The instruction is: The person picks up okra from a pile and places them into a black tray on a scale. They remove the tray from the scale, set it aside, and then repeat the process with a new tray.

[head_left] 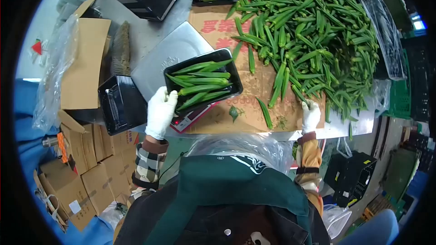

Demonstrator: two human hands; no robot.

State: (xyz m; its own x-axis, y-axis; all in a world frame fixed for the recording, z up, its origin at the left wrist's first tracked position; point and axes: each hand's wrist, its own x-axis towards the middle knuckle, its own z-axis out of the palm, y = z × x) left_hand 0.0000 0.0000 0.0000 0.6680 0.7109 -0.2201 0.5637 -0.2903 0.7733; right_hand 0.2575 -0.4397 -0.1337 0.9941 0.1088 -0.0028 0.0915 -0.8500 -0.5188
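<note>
An okra pod (297,93) is seen just ahead and left of the right hand (311,114), its long axis slanted away from the curled fingers; whether it is pinched cannot be told. Well to that hand's left, a filled black tray (234,73) is gripped at 1 corner by the left hand (161,114). Between them, 1 loose pod (264,114) is left on cardboard (247,124); beyond the right hand, okra is heaped (318,31).

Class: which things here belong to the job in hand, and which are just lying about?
Seemingly in use:
gloved left hand
gloved right hand
black okra tray
loose okra pile
metal plate under the tray

Seemingly just lying about:
open cardboard box
clear plastic beside it
black crate at lower right
</note>
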